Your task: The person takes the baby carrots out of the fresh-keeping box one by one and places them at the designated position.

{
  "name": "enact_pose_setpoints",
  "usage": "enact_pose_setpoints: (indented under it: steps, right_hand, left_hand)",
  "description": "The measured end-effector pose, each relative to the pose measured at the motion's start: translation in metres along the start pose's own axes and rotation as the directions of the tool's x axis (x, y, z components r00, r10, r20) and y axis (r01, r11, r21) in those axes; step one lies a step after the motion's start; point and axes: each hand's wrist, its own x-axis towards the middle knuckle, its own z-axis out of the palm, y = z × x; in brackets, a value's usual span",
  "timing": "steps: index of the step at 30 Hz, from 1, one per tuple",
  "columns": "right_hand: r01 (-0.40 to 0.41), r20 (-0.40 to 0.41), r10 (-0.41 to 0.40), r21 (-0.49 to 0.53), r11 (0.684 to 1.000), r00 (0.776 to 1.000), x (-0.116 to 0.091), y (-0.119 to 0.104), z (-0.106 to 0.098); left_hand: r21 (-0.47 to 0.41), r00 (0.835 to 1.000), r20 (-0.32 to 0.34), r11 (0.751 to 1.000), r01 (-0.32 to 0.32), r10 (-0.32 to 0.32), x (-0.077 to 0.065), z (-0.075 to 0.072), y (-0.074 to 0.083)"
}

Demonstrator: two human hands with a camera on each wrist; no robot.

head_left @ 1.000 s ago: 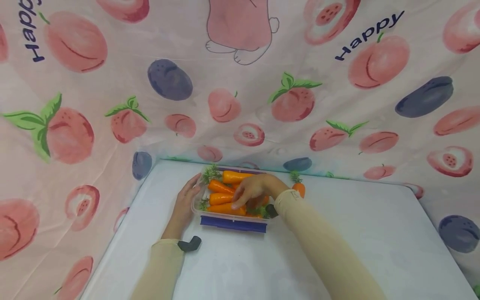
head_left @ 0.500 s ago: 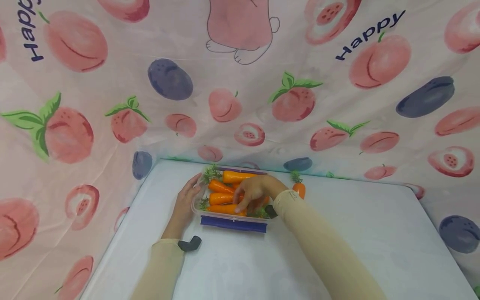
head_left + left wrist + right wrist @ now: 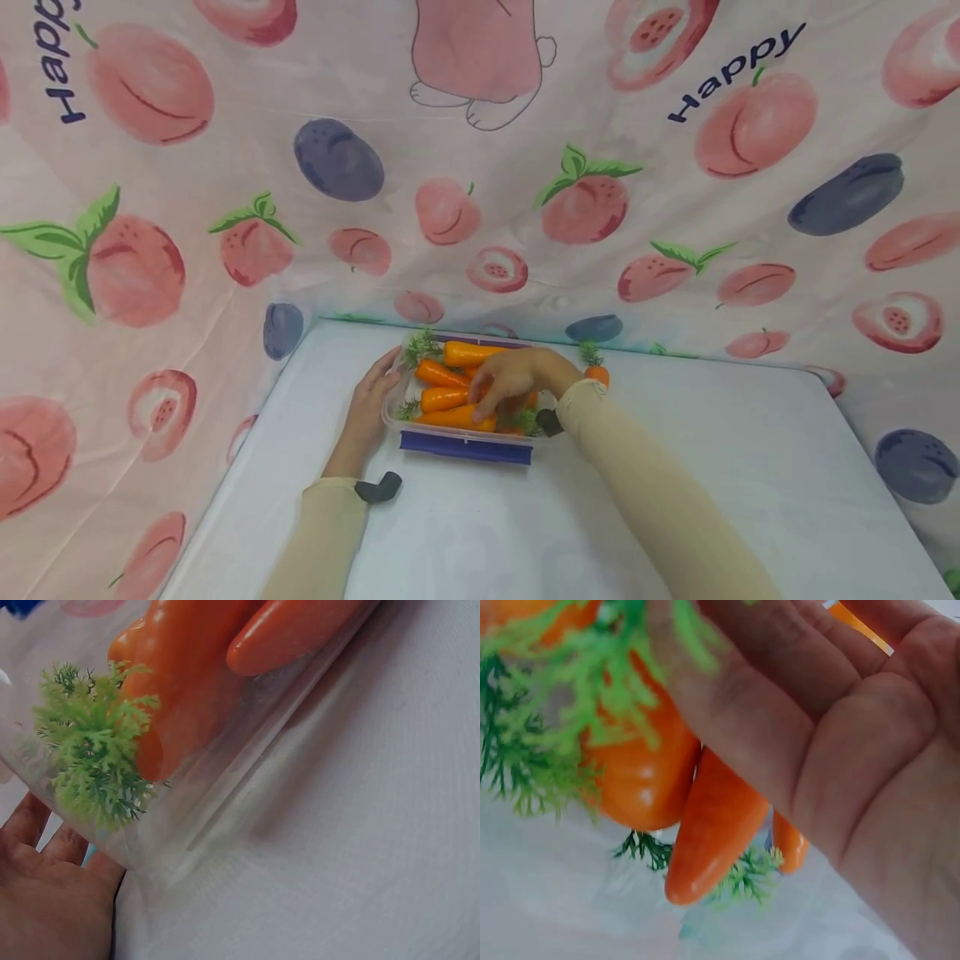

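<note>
A clear plastic box [image 3: 392, 419] filled with orange carrots [image 3: 444, 398] stands on the white table, feathery green tops showing at its ends. My left hand [image 3: 369, 404] rests with relaxed fingers against the left wall; in the left wrist view the palm [image 3: 56, 900] sits just outside the corner. My right hand [image 3: 510, 385] reaches in from the right, fingers bent down among the carrots. Its thumb and fingers grip a carrot [image 3: 468, 417] near the front wall. In the right wrist view the fingers [image 3: 735, 705] lie over carrots, their tips hidden.
Blue flaps [image 3: 465, 448] hang off the box's front and back sides. One more carrot [image 3: 597, 375] with a green top lies outside, to the right, partly behind the right wrist. A fruit-printed cloth [image 3: 480, 192] rises behind the white table [image 3: 675, 467].
My right thumb has shifted slightly right along the front carrot, and that carrot has moved a little with it. My left hand has stayed at the box.
</note>
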Motion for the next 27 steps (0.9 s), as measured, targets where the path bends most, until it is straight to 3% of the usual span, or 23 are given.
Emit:
enact_pose_setpoints:
  steps: [16, 27]
  right_hand:
    - [0.154, -0.088, -0.154, -0.006, 0.988, 0.984, -0.019, 0.012, -0.01]
    - [0.141, -0.145, -0.126, 0.099, 0.985, 0.981, -0.037, 0.015, -0.015]
  left_hand:
    - [-0.04, 1.0, 0.012, 0.999, 0.005, -0.004, 0.0, -0.001, 0.0]
    - [-0.014, 1.0, 0.01, 1.0, 0.01, -0.01, -0.001, -0.001, 0.001]
